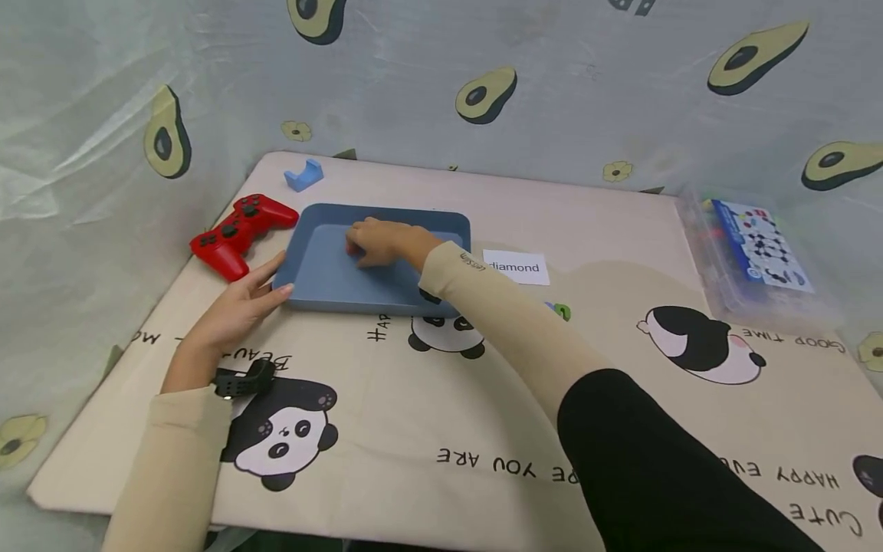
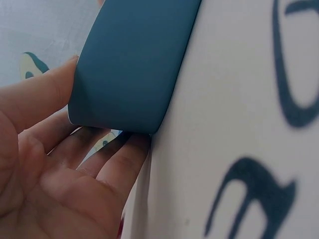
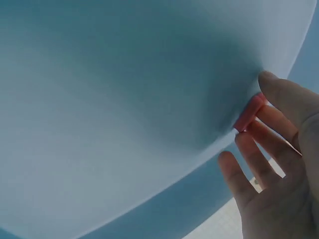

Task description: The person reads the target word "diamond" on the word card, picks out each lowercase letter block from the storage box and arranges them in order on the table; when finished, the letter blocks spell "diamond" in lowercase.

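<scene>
A blue rectangular tray lies on the tablecloth. At its near left corner my left hand holds the side, with the thumb by the rim and the fingers against the wall in the left wrist view. Over the inside of the tray reaches my right hand. Between its thumb and fingertips it pinches a small red piece, close to the tray floor. The piece's full shape is hidden by the fingers.
A red game controller lies left of the tray, with a blue curved block behind it. Right of the tray are a card reading "diamond" and a small green piece. A clear plastic box stands far right.
</scene>
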Tool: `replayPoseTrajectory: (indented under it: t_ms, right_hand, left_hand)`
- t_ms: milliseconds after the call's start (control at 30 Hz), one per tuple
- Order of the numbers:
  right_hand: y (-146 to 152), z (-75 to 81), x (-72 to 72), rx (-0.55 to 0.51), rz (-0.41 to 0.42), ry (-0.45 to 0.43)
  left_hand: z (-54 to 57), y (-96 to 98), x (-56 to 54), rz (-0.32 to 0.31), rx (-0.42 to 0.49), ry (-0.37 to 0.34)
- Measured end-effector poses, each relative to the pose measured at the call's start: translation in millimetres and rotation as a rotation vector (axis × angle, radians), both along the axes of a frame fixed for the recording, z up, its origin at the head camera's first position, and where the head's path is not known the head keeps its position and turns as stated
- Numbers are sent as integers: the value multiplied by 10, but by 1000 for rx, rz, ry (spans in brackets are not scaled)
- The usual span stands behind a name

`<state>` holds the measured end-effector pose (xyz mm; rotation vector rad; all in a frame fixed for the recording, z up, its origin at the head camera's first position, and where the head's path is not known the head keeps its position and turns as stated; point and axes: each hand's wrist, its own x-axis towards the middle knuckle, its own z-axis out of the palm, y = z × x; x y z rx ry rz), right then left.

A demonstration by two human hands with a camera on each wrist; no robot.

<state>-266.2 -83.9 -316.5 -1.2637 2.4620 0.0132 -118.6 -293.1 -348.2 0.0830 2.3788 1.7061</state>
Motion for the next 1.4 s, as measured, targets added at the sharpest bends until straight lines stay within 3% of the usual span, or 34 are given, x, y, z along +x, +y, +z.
replayPoseTrajectory:
  t_ms: [533,800,1067,1200,1400]
  right_hand:
    - [139,85,160,16,24,-34]
    - [341,195,185,-62,57,-14]
    - [827,333,268,-249,134,-24]
    - [1177,392,370,-327,149,-28]
    - [1826,387,565,-404,132,40]
  left_hand:
    - [-41,-6,11,-1,12,-7]
    - [-55,12,-34,-12,7,-5]
    - [-54,31,-56,-40,36,24]
    - [-28,20,-30,-17,-35,7]
    - [3,1,-19,-3,-101,-12]
